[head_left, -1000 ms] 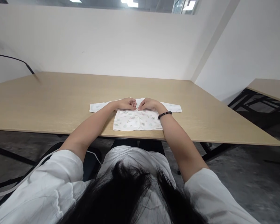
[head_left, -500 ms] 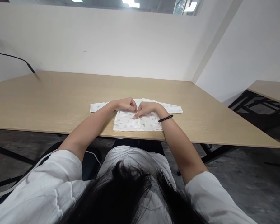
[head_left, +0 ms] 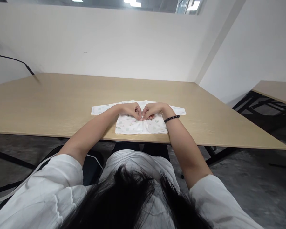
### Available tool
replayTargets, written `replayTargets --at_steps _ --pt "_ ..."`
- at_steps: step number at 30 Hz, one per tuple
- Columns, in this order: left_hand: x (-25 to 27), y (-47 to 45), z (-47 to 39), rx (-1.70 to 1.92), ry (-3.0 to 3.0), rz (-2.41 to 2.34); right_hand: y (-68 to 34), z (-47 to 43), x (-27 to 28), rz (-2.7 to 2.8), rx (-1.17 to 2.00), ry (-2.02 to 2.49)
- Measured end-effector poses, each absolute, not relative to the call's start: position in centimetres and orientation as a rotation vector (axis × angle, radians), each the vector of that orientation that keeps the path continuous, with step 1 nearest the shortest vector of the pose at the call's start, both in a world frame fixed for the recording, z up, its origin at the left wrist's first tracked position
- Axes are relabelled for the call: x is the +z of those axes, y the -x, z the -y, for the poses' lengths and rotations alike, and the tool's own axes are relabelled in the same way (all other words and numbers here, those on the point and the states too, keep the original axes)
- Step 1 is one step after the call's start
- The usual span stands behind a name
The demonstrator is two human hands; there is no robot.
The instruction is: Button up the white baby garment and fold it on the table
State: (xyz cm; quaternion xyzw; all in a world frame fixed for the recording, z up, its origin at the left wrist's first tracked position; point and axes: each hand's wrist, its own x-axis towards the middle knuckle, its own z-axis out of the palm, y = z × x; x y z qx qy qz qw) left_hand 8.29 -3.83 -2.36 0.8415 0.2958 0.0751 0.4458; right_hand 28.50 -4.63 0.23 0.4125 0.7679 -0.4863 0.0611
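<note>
A small white baby shirt with a pale printed pattern lies flat near the front edge of the wooden table, its sleeves spread left and right. My left hand and my right hand meet over the middle of the shirt's front. The fingertips of both pinch the fabric where the two front panels join. A black bead bracelet sits on my right wrist. The shirt's chest area is hidden under my hands.
A black cable hangs over the table's far left corner by the white wall. A second wooden table with a black frame stands to the right. My hair and white sleeves fill the bottom of the view.
Both hands have slid toward me along the shirt's front opening, from near the collar to about the middle of the chest, staying pinched together.
</note>
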Motion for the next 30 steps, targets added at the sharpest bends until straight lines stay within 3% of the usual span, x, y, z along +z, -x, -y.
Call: replayTargets --at_steps 11,20,30 --pt "-2.29 -8.55 4.06 0.19 -2.081 -0.736 -28.11 4.9 0.07 -2.309 -1.406 -1.354" --pt "-2.81 -8.17 3.4 0.169 -2.131 -0.692 -28.52 4.78 0.25 -2.241 -1.602 -1.357" --pt "-2.79 -8.25 3.65 0.202 -2.087 -0.716 -28.2 4.43 -0.29 -2.246 -1.593 -1.361"
